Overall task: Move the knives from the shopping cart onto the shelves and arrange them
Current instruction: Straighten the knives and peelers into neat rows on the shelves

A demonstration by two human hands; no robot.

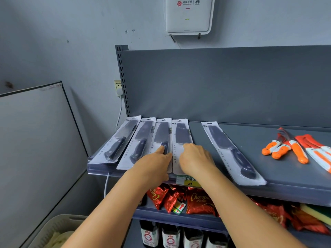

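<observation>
Five dark-handled knives in clear plastic packs lie on the grey metal shelf (268, 172). This looks like the tidying step. The left hand (154, 161) presses flat on the third knife pack (162, 133). The right hand (195, 159) rests, fingers bent, on the fourth knife pack (180, 131). The hands are close together. Next, the crooked far-right knife pack (231, 153) probably needs straightening and sliding left.

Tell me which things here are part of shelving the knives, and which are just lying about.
Part of the job: five packaged knives on the top shelf; the left hand and right hand, each on a pack; the orange-handled knives.

Lying about: red snack bags, dark bottles, wall box, white basket.
</observation>
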